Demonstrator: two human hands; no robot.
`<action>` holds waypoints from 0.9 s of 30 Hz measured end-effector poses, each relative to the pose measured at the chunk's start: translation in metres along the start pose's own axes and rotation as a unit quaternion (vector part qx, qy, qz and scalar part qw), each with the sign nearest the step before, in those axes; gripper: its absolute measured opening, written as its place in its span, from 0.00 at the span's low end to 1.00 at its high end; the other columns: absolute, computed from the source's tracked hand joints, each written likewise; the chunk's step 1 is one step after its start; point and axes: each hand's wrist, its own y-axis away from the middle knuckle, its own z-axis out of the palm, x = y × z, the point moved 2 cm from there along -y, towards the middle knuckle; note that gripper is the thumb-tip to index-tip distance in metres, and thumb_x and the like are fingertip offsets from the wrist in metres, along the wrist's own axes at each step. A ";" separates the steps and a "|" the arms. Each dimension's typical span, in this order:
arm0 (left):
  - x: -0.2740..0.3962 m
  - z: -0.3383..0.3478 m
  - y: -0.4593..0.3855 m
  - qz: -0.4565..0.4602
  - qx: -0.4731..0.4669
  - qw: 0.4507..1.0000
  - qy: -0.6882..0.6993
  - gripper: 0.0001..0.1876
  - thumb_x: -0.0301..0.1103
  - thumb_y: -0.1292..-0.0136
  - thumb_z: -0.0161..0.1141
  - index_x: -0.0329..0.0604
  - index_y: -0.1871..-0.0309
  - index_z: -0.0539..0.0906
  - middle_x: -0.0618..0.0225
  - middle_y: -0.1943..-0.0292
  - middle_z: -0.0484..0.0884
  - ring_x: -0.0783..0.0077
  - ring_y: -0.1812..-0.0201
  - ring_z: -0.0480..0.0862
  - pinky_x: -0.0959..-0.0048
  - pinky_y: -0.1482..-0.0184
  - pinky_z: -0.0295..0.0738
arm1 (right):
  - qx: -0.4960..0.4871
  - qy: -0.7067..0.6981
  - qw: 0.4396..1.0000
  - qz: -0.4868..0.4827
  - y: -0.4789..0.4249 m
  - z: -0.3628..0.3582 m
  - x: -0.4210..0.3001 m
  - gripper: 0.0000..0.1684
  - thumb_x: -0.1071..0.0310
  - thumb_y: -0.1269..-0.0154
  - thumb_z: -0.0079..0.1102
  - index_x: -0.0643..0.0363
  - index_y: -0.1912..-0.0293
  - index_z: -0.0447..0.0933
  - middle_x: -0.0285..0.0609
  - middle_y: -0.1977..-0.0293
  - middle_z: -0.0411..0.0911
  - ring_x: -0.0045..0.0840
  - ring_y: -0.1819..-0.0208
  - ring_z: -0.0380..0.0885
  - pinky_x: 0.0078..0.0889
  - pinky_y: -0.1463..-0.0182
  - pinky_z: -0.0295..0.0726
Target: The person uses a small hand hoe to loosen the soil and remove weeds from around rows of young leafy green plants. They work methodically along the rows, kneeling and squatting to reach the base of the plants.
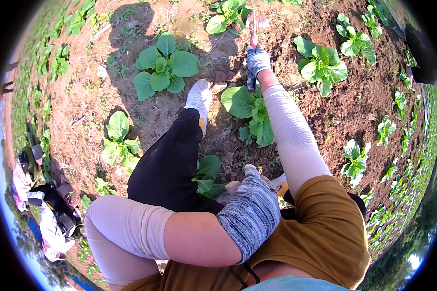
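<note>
My right hand [258, 61], in a grey knitted glove, is shut on the handle of a small hand hoe [254, 31]. The hoe reaches away from me, its blade on the soil beside a leafy green plant [227, 16] at the top. Just below that hand grows another leafy plant [255, 112]. My left hand [253, 196], in a striped grey knitted glove, is near my body at lower centre, with the back of the glove towards the camera. Its fingers are partly hidden, and whether it holds anything cannot be told.
Between the plants, my white shoe [199, 96] stands on the soil. Leafy plants grow close to it, one [164, 67] at upper left and another [322, 65] at upper right. Dug, darker soil [309, 120] lies on the right. People [52, 218] are at the far left.
</note>
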 end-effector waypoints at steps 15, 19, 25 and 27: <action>0.002 0.004 0.005 -0.007 0.005 1.000 0.025 0.18 0.32 0.38 0.49 0.31 0.47 0.77 0.50 0.53 0.80 0.55 0.52 0.80 0.46 0.40 0.61 | -0.025 -0.313 0.935 0.166 0.029 -0.037 0.018 0.18 0.54 0.30 0.46 0.57 0.50 0.69 0.34 0.82 0.69 0.21 0.86 0.68 0.27 0.84 0.70; -0.011 -0.001 -0.002 0.039 -0.009 0.999 0.013 0.19 0.28 0.39 0.48 0.28 0.46 0.74 0.42 0.50 0.77 0.49 0.54 0.81 0.46 0.40 0.63 | -0.006 -0.355 0.913 0.201 0.009 -0.020 0.041 0.20 0.52 0.30 0.45 0.59 0.55 0.70 0.42 0.78 0.74 0.27 0.83 0.72 0.32 0.79 0.73; 0.002 -0.005 0.002 0.023 -0.018 1.000 0.003 0.19 0.28 0.38 0.47 0.28 0.46 0.73 0.42 0.49 0.76 0.52 0.53 0.81 0.47 0.41 0.64 | -0.089 -0.333 0.905 0.250 0.113 0.011 0.042 0.24 0.53 0.30 0.45 0.45 0.37 0.60 0.33 0.84 0.66 0.21 0.90 0.65 0.28 0.89 0.67; 0.001 0.001 0.000 0.021 -0.010 1.000 -0.009 0.19 0.30 0.38 0.48 0.30 0.46 0.75 0.46 0.50 0.77 0.54 0.53 0.81 0.47 0.41 0.64 | -0.113 -0.299 0.915 0.245 0.139 -0.009 0.037 0.24 0.53 0.30 0.45 0.45 0.37 0.61 0.32 0.84 0.66 0.19 0.90 0.65 0.26 0.89 0.67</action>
